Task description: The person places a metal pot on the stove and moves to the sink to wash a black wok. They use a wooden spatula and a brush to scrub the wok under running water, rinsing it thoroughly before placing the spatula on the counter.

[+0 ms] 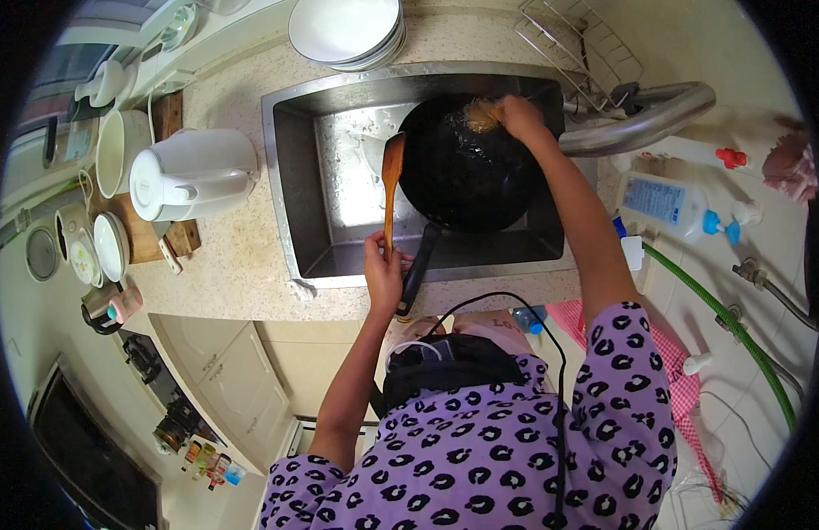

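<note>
A black wok (472, 185) lies in the stainless steel sink (330, 245), its handle pointing towards me over the front rim. My left hand (384, 268) grips the handle of a wooden spatula (392, 165) beside the wok handle, with the blade up at the wok's left edge. The fingers partly hide whether they also touch the wok handle. Inside the wok's upper right part, my right hand (521, 118) holds a tan scrubbing brush or pad (482, 116); its exact kind is unclear. Water glistens on the wok's dark inner surface around it.
Stacked white bowls (346, 30) stand behind the sink. A steel faucet (638, 126) and wire rack (588, 53) are at the right, near a pump bottle (668, 205). Left are a white electric kettle (191, 175), a wooden board (144, 238) and a white-handled knife (169, 256).
</note>
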`<action>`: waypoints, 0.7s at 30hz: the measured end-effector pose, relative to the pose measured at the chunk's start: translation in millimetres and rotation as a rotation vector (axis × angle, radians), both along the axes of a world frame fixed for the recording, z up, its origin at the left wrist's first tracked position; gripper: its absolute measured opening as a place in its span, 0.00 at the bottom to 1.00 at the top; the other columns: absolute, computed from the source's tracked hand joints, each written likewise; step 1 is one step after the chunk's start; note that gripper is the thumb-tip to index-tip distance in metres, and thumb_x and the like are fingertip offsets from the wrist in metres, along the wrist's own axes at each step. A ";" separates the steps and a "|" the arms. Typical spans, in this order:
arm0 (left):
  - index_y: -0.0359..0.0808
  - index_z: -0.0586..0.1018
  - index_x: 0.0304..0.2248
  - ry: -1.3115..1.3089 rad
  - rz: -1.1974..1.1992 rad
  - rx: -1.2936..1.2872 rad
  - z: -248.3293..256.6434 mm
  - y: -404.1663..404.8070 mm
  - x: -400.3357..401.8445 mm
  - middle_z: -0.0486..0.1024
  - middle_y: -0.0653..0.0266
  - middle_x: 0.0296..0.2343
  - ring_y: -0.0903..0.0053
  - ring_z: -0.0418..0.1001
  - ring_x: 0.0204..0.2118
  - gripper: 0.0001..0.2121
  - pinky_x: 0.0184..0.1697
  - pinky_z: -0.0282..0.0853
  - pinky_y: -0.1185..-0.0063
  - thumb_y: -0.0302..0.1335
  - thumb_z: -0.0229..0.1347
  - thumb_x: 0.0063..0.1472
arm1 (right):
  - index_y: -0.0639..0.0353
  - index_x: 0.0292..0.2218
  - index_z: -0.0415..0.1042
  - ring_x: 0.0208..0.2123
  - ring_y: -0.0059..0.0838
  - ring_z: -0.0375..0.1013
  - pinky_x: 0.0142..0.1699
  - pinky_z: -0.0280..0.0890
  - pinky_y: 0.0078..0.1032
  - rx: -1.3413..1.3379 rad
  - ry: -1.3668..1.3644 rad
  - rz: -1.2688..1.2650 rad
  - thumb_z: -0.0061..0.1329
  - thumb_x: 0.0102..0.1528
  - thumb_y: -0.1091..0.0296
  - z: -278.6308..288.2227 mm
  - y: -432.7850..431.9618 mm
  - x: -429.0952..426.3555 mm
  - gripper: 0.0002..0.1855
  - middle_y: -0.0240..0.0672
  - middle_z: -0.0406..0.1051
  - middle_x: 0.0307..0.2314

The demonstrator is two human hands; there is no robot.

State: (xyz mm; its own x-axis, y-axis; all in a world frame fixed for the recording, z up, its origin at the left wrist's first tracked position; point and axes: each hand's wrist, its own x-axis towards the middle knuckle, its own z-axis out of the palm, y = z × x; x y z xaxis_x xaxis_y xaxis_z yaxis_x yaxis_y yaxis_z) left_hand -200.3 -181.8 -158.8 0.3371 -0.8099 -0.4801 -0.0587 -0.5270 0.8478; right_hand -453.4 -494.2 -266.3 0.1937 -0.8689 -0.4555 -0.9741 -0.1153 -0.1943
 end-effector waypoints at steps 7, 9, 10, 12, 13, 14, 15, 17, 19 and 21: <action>0.28 0.62 0.46 0.013 0.002 0.000 -3.5 0.0 -0.6 0.68 0.57 0.36 0.74 0.77 0.29 0.13 0.27 0.73 0.82 0.18 0.46 0.62 | 0.55 0.41 0.75 0.36 0.38 0.74 0.39 0.69 0.37 0.710 0.205 0.425 0.55 0.47 0.58 85.8 82.1 15.3 0.19 0.45 0.74 0.37; 0.28 0.62 0.46 0.028 0.008 -0.013 -3.5 -0.2 -0.1 0.67 0.57 0.36 0.75 0.76 0.29 0.13 0.26 0.73 0.82 0.18 0.46 0.62 | 0.51 0.40 0.75 0.27 0.33 0.72 0.31 0.68 0.33 0.976 0.134 0.533 0.51 0.52 0.57 119.5 84.4 51.5 0.15 0.43 0.74 0.31; 0.28 0.62 0.46 0.036 0.008 -0.020 -3.4 -0.4 -0.6 0.67 0.57 0.35 0.76 0.76 0.28 0.13 0.26 0.73 0.81 0.17 0.46 0.61 | 0.51 0.39 0.76 0.22 0.32 0.72 0.27 0.68 0.31 1.053 0.150 0.650 0.51 0.52 0.56 100.4 80.9 61.8 0.14 0.42 0.75 0.26; 0.29 0.62 0.46 0.045 0.015 -0.018 -1.7 -1.2 -1.1 0.67 0.58 0.35 0.77 0.75 0.28 0.13 0.26 0.73 0.82 0.17 0.46 0.62 | 0.53 0.38 0.76 0.12 0.20 0.66 0.15 0.59 0.19 1.210 -0.205 0.545 0.50 0.52 0.60 51.4 66.1 78.0 0.13 0.36 0.74 0.18; 0.29 0.62 0.46 0.049 0.024 -0.017 -1.2 -1.4 -1.2 0.67 0.58 0.35 0.77 0.75 0.29 0.13 0.26 0.73 0.82 0.17 0.46 0.62 | 0.54 0.39 0.76 0.13 0.17 0.66 0.14 0.58 0.16 1.122 -0.422 0.538 0.48 0.53 0.63 59.2 53.0 87.3 0.13 0.35 0.74 0.19; 0.29 0.62 0.45 0.047 0.018 -0.019 -1.7 -1.1 -0.8 0.67 0.59 0.35 0.77 0.75 0.29 0.13 0.26 0.73 0.82 0.17 0.46 0.61 | 0.55 0.46 0.73 0.14 0.14 0.65 0.15 0.56 0.14 1.086 -0.533 0.320 0.47 0.55 0.64 66.4 42.5 93.7 0.17 0.33 0.74 0.21; 0.29 0.62 0.45 0.042 0.008 -0.020 -2.5 -1.3 -0.3 0.66 0.59 0.35 0.77 0.75 0.30 0.13 0.27 0.73 0.82 0.17 0.46 0.61 | 0.54 0.47 0.72 0.15 0.13 0.63 0.16 0.56 0.13 0.979 -0.686 0.166 0.46 0.56 0.64 57.1 32.6 95.0 0.17 0.32 0.74 0.23; 0.29 0.61 0.45 0.022 -0.012 -0.023 -2.6 -0.2 0.9 0.66 0.59 0.36 0.77 0.74 0.30 0.13 0.27 0.73 0.82 0.17 0.46 0.61 | 0.51 0.47 0.73 0.15 0.12 0.62 0.17 0.56 0.12 0.726 -0.803 -0.200 0.46 0.57 0.63 45.2 18.5 87.9 0.16 0.32 0.73 0.22; 0.29 0.62 0.45 -0.007 -0.030 -0.025 -3.6 0.5 0.2 0.66 0.59 0.35 0.78 0.74 0.30 0.13 0.27 0.73 0.82 0.16 0.46 0.61 | 0.50 0.43 0.75 0.19 0.25 0.71 0.21 0.64 0.24 0.277 -0.606 -0.235 0.48 0.56 0.61 41.9 9.0 65.4 0.14 0.39 0.74 0.23; 0.29 0.62 0.45 -0.011 -0.020 -0.031 -4.3 1.5 -1.7 0.67 0.58 0.34 0.77 0.74 0.29 0.13 0.28 0.73 0.81 0.16 0.46 0.60 | 0.55 0.40 0.76 0.37 0.56 0.71 0.41 0.67 0.45 -0.035 -0.243 -0.111 0.48 0.54 0.61 24.4 15.9 24.1 0.14 0.54 0.73 0.32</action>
